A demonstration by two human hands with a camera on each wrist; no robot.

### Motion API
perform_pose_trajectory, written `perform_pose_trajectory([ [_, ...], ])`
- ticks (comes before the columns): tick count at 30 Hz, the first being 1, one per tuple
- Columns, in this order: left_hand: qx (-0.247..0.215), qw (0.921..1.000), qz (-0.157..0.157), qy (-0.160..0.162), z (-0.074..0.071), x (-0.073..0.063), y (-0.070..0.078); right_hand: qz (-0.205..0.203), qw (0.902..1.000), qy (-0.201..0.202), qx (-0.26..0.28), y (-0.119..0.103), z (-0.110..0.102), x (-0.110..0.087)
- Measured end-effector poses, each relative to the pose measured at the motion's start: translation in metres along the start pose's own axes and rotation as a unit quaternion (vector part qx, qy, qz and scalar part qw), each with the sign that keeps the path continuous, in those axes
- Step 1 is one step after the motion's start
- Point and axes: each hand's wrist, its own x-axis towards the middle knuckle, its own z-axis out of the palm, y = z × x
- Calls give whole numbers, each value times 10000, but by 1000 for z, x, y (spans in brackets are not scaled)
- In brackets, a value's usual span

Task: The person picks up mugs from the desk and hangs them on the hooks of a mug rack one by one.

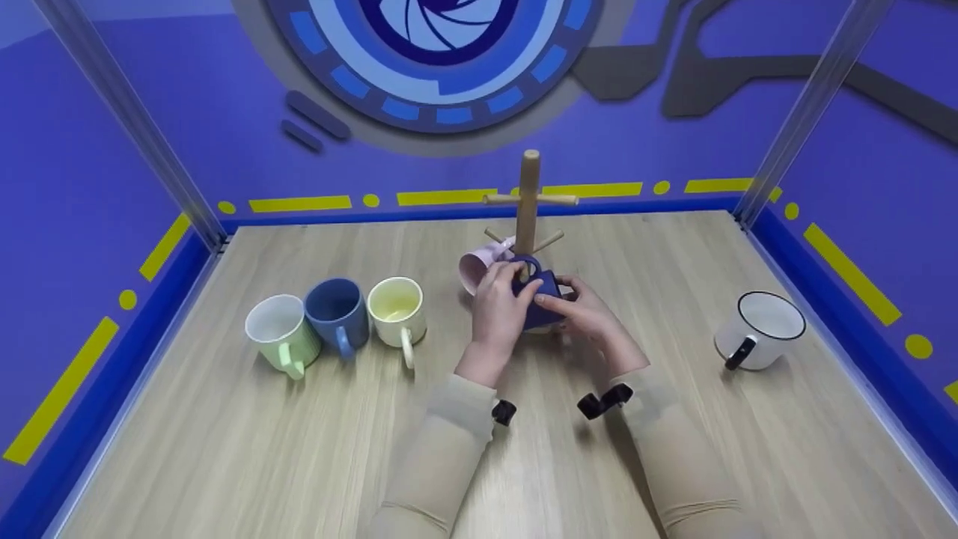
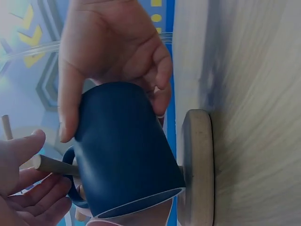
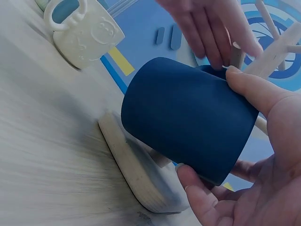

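Mug (image 1: 550, 286), dark blue, held tilted at the wooden stand (image 1: 528, 213) on the bench (image 1: 539, 479), its handle (image 2: 71, 194) seemingly around a peg (image 2: 54, 165), with the right hand's (image 1: 596, 313) grip clamped on its body, the left hand's (image 1: 497, 303) grip parted beside the handle, and a pink mug (image 1: 476, 271) just beyond.

A lab-like booth, it seems: 3 printed blue panels (image 1: 187, 112), 2 metal corner posts (image 1: 132, 112), wood-grain surface (image 1: 299, 457).
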Motion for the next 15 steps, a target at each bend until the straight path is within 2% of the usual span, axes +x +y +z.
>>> perform_pose_trajectory([
  [7,135,9994,221,244,5,4,-2,-69,9998,-125,-99,-6,-2,-2],
  [9,101,9993,226,270,4,4,-1,-84,9999,-30,-85,-9,-6,-2],
  [12,7,9996,185,235,3,3,0,-433,9976,548,-6,-15,-14,2],
  [15,-93,9995,208,213,3,4,0,-1320,9819,1308,-361,-25,-22,10],
])
